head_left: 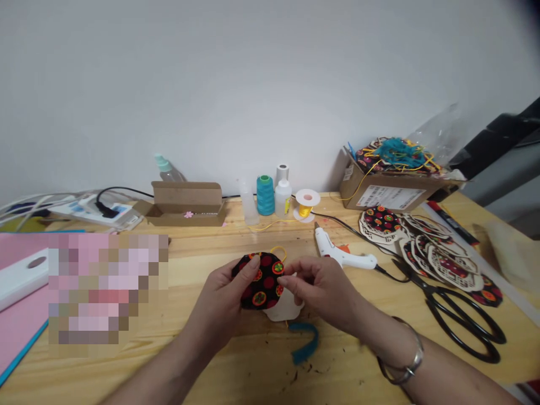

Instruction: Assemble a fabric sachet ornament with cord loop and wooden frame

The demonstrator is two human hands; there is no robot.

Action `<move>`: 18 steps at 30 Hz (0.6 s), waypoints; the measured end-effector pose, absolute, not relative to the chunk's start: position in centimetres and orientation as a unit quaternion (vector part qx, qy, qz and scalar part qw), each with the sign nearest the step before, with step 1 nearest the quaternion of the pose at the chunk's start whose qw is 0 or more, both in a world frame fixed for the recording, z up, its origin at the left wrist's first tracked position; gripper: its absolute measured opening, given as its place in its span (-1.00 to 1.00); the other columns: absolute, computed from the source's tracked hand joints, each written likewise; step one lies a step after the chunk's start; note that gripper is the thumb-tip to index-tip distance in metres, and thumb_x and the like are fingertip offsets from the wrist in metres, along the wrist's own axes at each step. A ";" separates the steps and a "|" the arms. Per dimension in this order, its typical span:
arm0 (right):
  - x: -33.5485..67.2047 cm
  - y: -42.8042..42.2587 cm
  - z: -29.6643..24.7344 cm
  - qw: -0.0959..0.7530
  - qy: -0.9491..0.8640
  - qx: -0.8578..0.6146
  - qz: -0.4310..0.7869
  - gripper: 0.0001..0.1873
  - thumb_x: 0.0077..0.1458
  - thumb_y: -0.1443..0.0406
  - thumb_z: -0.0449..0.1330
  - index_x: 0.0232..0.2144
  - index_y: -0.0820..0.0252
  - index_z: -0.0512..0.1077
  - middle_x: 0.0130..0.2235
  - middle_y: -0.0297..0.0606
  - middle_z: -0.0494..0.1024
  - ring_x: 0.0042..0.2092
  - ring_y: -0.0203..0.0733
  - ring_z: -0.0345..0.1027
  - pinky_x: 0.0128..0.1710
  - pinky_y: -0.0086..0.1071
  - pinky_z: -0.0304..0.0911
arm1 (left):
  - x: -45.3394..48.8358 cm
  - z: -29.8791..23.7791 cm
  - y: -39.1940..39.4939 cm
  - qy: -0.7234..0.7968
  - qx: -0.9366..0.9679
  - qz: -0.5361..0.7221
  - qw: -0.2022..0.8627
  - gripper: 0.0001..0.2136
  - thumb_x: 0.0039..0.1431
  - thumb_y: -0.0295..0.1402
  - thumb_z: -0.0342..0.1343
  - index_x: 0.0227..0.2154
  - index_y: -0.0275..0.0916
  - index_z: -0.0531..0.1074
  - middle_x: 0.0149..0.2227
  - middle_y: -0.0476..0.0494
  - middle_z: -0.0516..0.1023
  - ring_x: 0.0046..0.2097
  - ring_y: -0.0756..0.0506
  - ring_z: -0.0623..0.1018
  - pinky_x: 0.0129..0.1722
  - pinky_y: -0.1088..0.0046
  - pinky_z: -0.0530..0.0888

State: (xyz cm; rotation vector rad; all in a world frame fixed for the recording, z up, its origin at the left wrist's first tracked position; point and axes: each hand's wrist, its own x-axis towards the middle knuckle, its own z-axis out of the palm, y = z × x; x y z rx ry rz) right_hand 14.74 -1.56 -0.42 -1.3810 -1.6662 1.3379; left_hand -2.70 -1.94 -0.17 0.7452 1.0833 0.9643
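Between the thumb and fingers of my left hand (225, 292) is a round black fabric piece (268, 289) printed with red dots and orange-green flowers. My right hand (324, 289) is closed, its thumb and forefinger pinching at the piece's right edge. A yellow cord loop (279, 249) rises from behind the top of the fabric. Below it shows a pale flat shape (283, 309), partly covered by the fabric and my right hand. A teal tassel (310, 340) lies on the wood beneath, by a short orange cord end.
A white glue gun (346, 257) lies beyond my right hand. Black scissors (459, 318) and a pile of patterned cutouts (442, 253) are rightward. Behind stand teal thread (265, 196), a yellow cord spool (307, 205), bottles and cardboard boxes (185, 214). Pink sheets (25, 332) lie left.
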 end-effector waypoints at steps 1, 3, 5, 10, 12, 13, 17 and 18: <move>14.8 -1.5 -0.4 0.293 -0.629 -0.516 0.502 -0.81 0.05 0.21 0.12 -0.43 0.21 0.45 -0.63 -0.39 0.40 -0.59 -0.37 0.25 -0.62 -0.53 0.14 | -2.7 -0.2 -2.0 0.472 0.337 0.422 0.697 -0.75 0.02 -0.22 0.20 -0.31 -0.29 0.54 -0.43 -0.13 0.61 -0.43 -0.06 0.54 -0.39 0.44 0.47; 14.9 -1.6 -0.3 0.289 -0.647 -0.513 0.484 -0.82 0.07 0.25 0.09 -0.47 0.22 0.44 -0.63 -0.40 0.39 -0.59 -0.39 0.23 -0.61 -0.54 0.12 | -2.8 -0.1 -2.0 0.458 0.352 0.401 0.711 -0.77 -0.01 -0.26 0.22 -0.33 -0.31 0.54 -0.42 -0.15 0.60 -0.42 -0.07 0.54 -0.38 0.44 0.46; 15.0 -1.7 -0.1 0.276 -0.680 -0.500 0.460 -0.81 0.09 0.30 0.05 -0.47 0.21 0.43 -0.62 -0.41 0.39 -0.58 -0.39 0.23 -0.60 -0.54 0.10 | -2.7 -0.1 -2.1 0.463 0.377 0.379 0.707 -0.78 -0.06 -0.28 0.26 -0.35 -0.32 0.54 -0.42 -0.15 0.60 -0.40 -0.07 0.54 -0.37 0.45 0.46; 15.1 -2.0 -0.1 0.242 -0.758 -0.456 0.398 -0.77 0.13 0.36 -0.01 -0.47 0.19 0.41 -0.57 -0.42 0.40 -0.51 -0.40 0.23 -0.53 -0.52 0.05 | -2.5 0.0 -2.0 0.519 0.425 0.347 0.655 -0.79 -0.12 -0.31 0.29 -0.42 -0.33 0.53 -0.47 -0.11 0.57 -0.43 -0.04 0.51 -0.40 0.48 0.44; 15.1 -2.0 -0.2 0.239 -0.765 -0.456 0.387 -0.77 0.14 0.36 -0.02 -0.48 0.19 0.39 -0.57 -0.43 0.39 -0.51 -0.40 0.22 -0.52 -0.52 0.04 | -2.4 0.1 -2.0 0.530 0.427 0.344 0.647 -0.80 -0.11 -0.29 0.28 -0.45 -0.32 0.51 -0.50 -0.08 0.56 -0.45 -0.03 0.51 -0.42 0.48 0.44; 15.1 -2.0 -0.3 0.237 -0.766 -0.456 0.386 -0.77 0.14 0.36 -0.03 -0.49 0.19 0.38 -0.58 -0.43 0.38 -0.51 -0.40 0.22 -0.51 -0.52 0.03 | -2.4 0.1 -1.9 0.530 0.426 0.343 0.648 -0.80 -0.11 -0.28 0.28 -0.45 -0.32 0.51 -0.50 -0.08 0.55 -0.45 -0.04 0.51 -0.41 0.47 0.44; 15.2 -1.9 -0.4 0.231 -0.766 -0.460 0.385 -0.76 0.16 0.36 -0.04 -0.51 0.19 0.34 -0.57 -0.44 0.38 -0.50 -0.41 0.21 -0.51 -0.51 0.01 | -2.4 0.2 -2.0 0.523 0.433 0.348 0.646 -0.80 -0.09 -0.28 0.26 -0.45 -0.32 0.49 -0.50 -0.08 0.54 -0.45 -0.03 0.50 -0.43 0.49 0.43; 15.2 -2.0 -0.3 0.232 -0.767 -0.460 0.383 -0.76 0.16 0.36 -0.04 -0.51 0.19 0.34 -0.57 -0.44 0.38 -0.50 -0.41 0.21 -0.51 -0.51 0.00 | -2.5 0.2 -2.0 0.523 0.438 0.347 0.644 -0.81 -0.08 -0.28 0.26 -0.46 -0.32 0.49 -0.52 -0.07 0.54 -0.46 -0.02 0.49 -0.45 0.50 0.42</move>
